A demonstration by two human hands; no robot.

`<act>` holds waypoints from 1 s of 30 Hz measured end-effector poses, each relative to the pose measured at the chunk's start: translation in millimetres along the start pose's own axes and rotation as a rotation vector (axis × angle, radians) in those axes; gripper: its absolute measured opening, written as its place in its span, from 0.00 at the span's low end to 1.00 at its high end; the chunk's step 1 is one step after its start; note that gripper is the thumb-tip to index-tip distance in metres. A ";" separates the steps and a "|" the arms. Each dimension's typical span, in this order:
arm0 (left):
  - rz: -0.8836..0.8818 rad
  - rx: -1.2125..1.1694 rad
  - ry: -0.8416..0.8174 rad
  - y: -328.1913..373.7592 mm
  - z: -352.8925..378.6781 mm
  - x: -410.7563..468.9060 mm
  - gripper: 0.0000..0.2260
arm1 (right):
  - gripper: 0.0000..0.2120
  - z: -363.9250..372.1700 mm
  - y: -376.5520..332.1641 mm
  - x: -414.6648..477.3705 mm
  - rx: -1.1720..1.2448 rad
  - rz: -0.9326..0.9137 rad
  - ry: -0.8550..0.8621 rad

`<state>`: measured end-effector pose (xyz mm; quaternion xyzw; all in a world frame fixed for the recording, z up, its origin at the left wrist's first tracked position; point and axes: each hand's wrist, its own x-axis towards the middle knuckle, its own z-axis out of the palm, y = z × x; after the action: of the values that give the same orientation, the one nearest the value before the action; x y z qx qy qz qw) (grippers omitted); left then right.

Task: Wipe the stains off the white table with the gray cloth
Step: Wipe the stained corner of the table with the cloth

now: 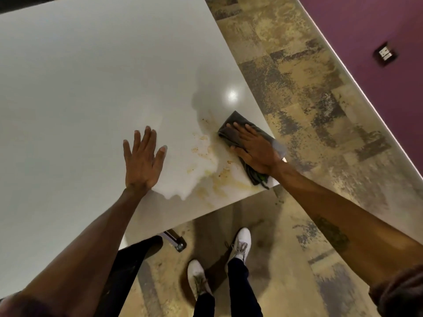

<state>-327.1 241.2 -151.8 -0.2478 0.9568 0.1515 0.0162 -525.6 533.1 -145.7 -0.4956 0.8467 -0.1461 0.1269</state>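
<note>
The white table point(87, 83) fills the left and middle of the head view. Yellowish-brown stains point(212, 179) are smeared near its front right corner. My right hand point(254, 148) presses flat on the gray cloth point(233, 124), which lies at that corner, right of the stains. Part of the cloth hangs near the table's edge under my wrist. My left hand point(143, 161) rests flat on the table with fingers spread, left of the stains, holding nothing.
The table's right edge and front edge meet just beyond the cloth. Patterned beige and gray floor point(309, 110) lies to the right. A purple wall point(377, 26) with a socket plate point(385, 53) stands at the far right. My white shoes point(240, 243) are below the table edge.
</note>
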 end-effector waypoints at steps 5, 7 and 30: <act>0.079 0.027 -0.027 -8.9 2.2 -28.4 0.31 | 0.26 14.5 -33.4 -44.7 0.086 0.156 0.089; 0.057 0.033 -0.007 -7.0 3.8 -37.0 0.30 | 0.26 23.4 -53.1 -51.2 0.139 0.316 0.159; 0.063 0.195 0.124 -8.2 5.4 -30.6 0.26 | 0.30 42.0 -114.0 48.6 0.075 1.084 0.597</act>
<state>-296.6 250.3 -156.0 -0.2235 0.9735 0.0425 -0.0237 -442.2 432.3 -145.4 0.0719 0.9713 -0.2229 -0.0420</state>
